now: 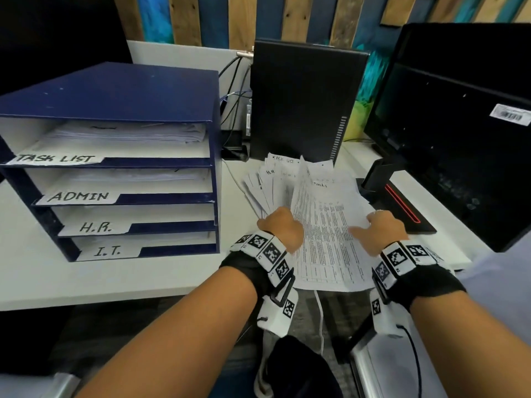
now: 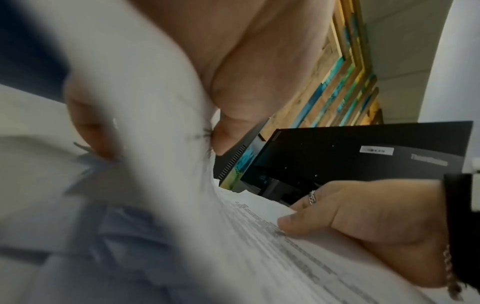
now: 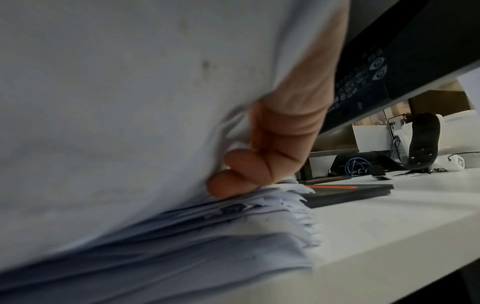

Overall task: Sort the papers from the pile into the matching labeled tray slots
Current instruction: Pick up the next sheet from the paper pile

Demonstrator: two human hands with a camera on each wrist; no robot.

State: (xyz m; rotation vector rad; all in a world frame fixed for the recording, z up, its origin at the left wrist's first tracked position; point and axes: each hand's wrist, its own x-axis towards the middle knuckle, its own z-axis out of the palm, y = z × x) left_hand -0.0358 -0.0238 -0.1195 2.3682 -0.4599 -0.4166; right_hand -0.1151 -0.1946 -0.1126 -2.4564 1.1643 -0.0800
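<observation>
Head view shows the left hand (image 1: 283, 225) pinching a lifted sheet (image 1: 301, 196) off the pile of papers (image 1: 333, 225) on the worktop (image 1: 143, 277); the right hand (image 1: 380, 228) pinches its edge, beside the blue tray (image 1: 115, 96).

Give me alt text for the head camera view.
Both hands, left hand and right hand, hold printed sheets over a fanned paper pile on a white desk, beside a blue tray labeled TASK LIST, ADMIN, H.R., I.T.

White desk (image 1: 161, 271): tray (image 1: 120, 156), papers (image 1: 316, 202), computer (image 1: 304, 99).
</observation>
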